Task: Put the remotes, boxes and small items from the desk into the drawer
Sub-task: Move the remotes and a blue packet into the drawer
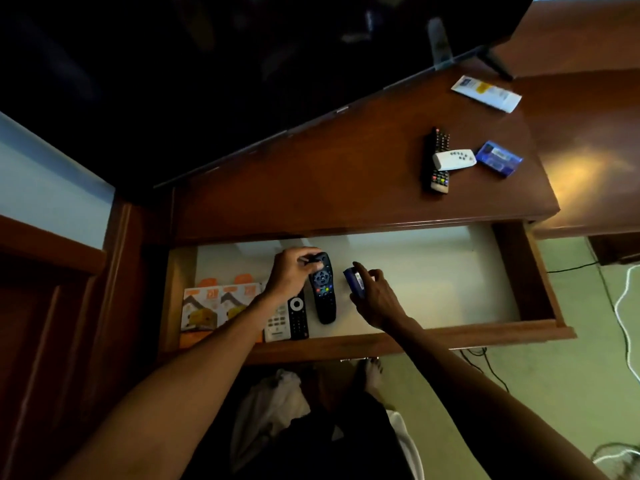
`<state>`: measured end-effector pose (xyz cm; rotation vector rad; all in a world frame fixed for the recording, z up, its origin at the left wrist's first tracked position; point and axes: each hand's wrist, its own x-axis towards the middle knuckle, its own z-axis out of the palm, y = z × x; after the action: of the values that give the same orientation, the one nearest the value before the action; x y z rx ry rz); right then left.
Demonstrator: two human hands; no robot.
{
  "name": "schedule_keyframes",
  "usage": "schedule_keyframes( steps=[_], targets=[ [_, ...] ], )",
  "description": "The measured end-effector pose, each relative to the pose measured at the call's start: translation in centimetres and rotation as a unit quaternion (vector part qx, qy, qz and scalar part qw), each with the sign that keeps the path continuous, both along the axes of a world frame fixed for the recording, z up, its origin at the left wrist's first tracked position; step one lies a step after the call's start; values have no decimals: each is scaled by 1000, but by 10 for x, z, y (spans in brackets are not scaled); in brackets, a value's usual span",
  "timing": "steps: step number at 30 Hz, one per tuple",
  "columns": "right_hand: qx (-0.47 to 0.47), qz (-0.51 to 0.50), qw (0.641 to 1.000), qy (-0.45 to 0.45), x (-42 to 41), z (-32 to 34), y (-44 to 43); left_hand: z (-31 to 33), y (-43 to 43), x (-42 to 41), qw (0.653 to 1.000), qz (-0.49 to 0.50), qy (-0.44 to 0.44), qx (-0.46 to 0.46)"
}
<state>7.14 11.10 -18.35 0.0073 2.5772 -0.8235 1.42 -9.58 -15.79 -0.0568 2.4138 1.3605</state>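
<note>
The drawer is pulled out, with a white floor. My left hand grips the top end of a black remote that lies in the drawer. My right hand holds a small blue box just right of that remote, over the drawer floor. Beside the black remote lie a slim black remote, a white remote and two orange boxes. On the desk remain a black remote, a white remote across it, a blue box and a white packet.
A dark TV stands at the back of the desk, its foot near the white packet. The right half of the drawer is bare white floor. Cables run over the green floor on the right. My foot shows under the drawer.
</note>
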Motion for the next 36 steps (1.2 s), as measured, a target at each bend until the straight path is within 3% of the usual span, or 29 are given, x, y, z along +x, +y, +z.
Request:
schedule_keyframes(
  steps=[10, 18, 28, 36],
  targets=[
    [10, 15, 999, -39, -1, -27, -11, -46, 5, -10, 975, -85, -34, -200],
    [-23, 30, 996, -82, -1, -32, -21, -55, -1, -8, 950, -132, 9, -284],
    [-25, 62, 990, -124, -7, -21, -17, -54, -6, -4, 929, -192, -15, -317],
    [-16, 21, 999, -32, -24, 37, 43, -1, 20, -6, 971, -136, 83, -178]
  ],
)
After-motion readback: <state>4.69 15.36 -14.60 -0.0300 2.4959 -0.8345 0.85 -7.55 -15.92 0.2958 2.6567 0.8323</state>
